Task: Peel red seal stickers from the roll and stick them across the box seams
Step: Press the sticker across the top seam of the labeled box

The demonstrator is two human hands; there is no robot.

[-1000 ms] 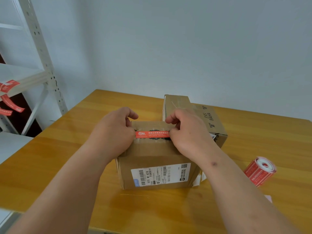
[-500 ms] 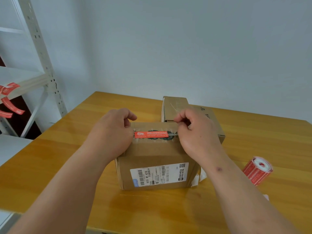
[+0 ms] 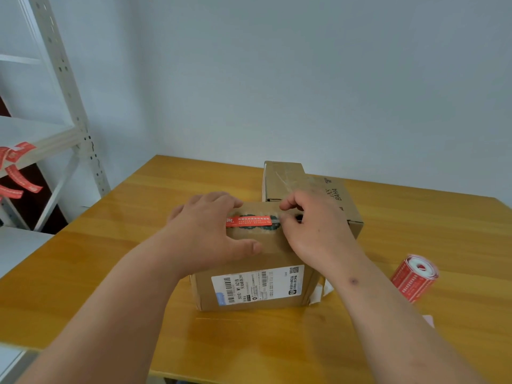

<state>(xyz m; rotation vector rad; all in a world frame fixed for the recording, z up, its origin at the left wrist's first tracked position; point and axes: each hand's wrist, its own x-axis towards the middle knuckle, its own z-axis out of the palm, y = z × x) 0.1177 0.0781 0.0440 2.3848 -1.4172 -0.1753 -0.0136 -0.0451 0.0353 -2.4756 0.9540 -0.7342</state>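
Note:
A brown cardboard box with a white shipping label stands in the middle of the wooden table. A red seal sticker lies across the seam on its top. My left hand lies flat on the box top with fingers spread, covering the sticker's left end, thumb along the front edge. My right hand has curled fingers and pinches the sticker's right end. The roll of red stickers lies on the table to the right, apart from both hands.
A second cardboard box stands right behind the first. A grey metal shelf rack at the left has red stickers hanging from its edge. A white paper scrap lies by the box's right corner.
My left hand has uncurled from a pinch and now lies flat with fingers spread on the box top. My right hand has stayed at the sticker's right end.

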